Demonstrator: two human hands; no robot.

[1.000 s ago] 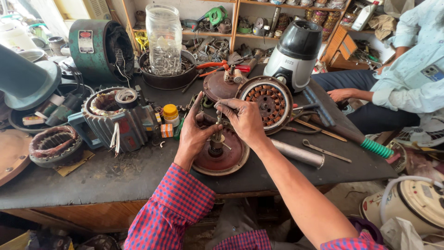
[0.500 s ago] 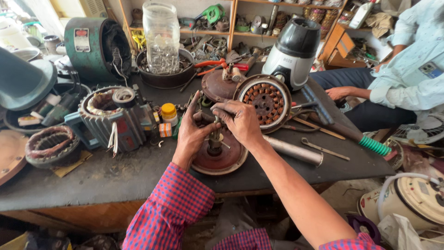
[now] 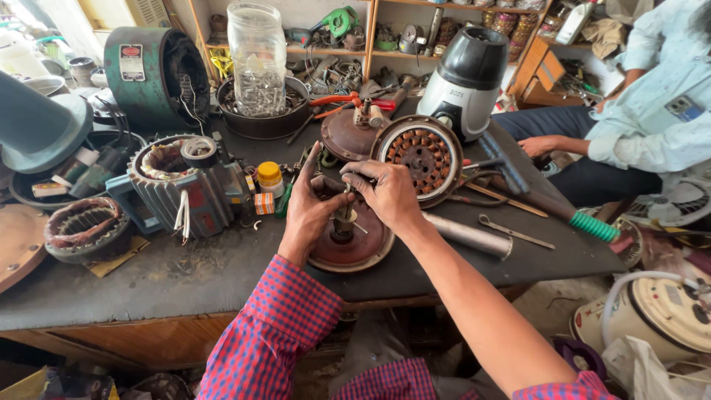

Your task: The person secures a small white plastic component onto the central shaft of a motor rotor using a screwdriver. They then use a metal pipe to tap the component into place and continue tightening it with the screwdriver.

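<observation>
A round reddish-brown motor cover lies flat on the dark workbench, with a short shaft standing upright at its centre. My right hand pinches the top of that shaft with thumb and fingers. My left hand rests against the cover's left side, palm toward the shaft, fingers stretched upward. Both sleeves are red check. Just behind my right hand leans a round stator with copper windings.
A ribbed grey motor, a wound stator ring and a small yellow-capped bottle lie left. A metal tube, a spanner and a green-handled tool lie right. A mixer base and a seated person's hand are behind.
My hands stay on the cover and shaft. My left fingers have straightened upward a little; the view has shifted slightly.
</observation>
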